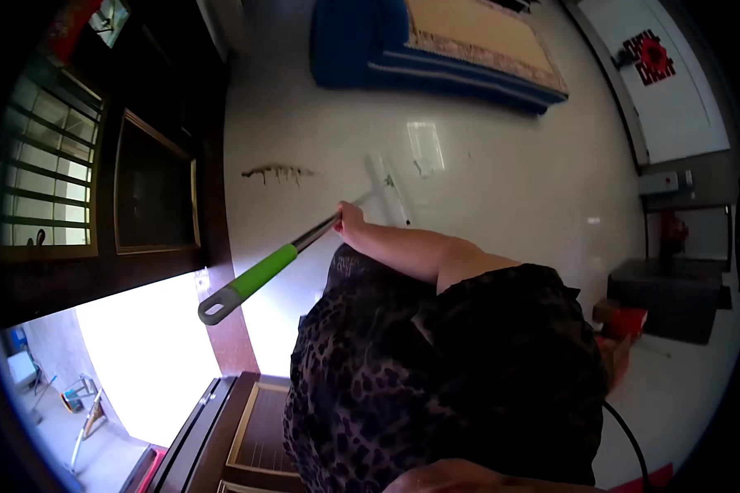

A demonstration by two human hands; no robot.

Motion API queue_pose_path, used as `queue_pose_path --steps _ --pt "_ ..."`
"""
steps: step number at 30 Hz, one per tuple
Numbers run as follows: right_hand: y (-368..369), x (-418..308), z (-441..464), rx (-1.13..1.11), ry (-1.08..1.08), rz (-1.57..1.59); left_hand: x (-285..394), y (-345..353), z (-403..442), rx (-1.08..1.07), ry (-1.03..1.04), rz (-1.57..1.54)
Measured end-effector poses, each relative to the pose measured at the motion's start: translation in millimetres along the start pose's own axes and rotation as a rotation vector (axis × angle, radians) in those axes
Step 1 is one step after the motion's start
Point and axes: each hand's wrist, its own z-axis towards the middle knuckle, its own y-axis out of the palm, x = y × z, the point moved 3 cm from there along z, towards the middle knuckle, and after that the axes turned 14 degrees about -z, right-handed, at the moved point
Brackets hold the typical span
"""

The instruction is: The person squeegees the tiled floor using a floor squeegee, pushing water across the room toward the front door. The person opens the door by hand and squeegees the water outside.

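My right hand (349, 218) is closed around the metal pole of a long-handled floor squeegee (259, 274), below its green grip with a grey looped end. The pole slants down to the floor, where its thin, pale bar-shaped head (397, 200) lies. To the left of that head, a dark, streaky smear of dirt (278, 172) marks the floor. Close to the head lies a small white patch (423, 168) that I cannot make out. At the bottom edge my left hand (444, 477) shows only in part, against my leopard-print clothing; its fingers are hidden.
Shiny pale tiles (501, 181) cover the floor. A blue sofa (358, 49) with a beige seat cover stands at the top. Dark wooden doors (156, 185) flank a bright doorway (152, 353) on the left. A dark cabinet (666, 300) stands on the right, near red boxes (629, 320).
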Motion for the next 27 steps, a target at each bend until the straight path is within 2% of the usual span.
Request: queue_pose_path --steps 3,4,5,6,8,10,12,14,16,17,20,22,27 --pt "-20 21 -36 0.11 0.011 -0.02 -17 -28 24 -0.33 0.062 -0.092" --pt "-29 22 -49 0.139 0.02 -0.007 -3 -25 32 -0.442 0.1 -0.112" --pt "-35 23 -54 0.165 0.02 0.016 69 7 12 -0.547 0.164 -0.113" --pt "-41 24 -56 0.185 0.008 0.058 144 40 -11 -0.582 -0.001 -0.191" --pt "-56 20 -56 0.225 -0.02 0.143 257 91 -41 -0.869 0.287 0.011" --pt "-78 9 -54 0.264 -0.031 0.117 324 138 -72 -1.09 0.542 0.038" --pt "-100 -3 -45 0.264 -0.051 0.126 360 176 -102 -1.25 0.637 0.034" --pt "-120 -12 -34 0.231 -0.068 0.174 369 215 -125 -1.366 0.613 -0.073" --pt "-145 -28 -23 0.3 -0.065 0.176 367 259 -141 -1.5 0.532 -0.119" --pt "-156 -39 -20 0.336 -0.065 0.176 371 283 -146 -1.519 0.683 -0.058" --pt "-190 -73 0 0.401 -0.086 0.232 367 346 -172 -1.591 0.573 -0.094" --pt "-223 -101 32 0.416 -0.139 0.258 361 391 -188 -1.577 0.597 0.001" --pt "-337 -195 123 0.452 -0.172 0.171 335 532 -227 -1.76 0.577 0.086"
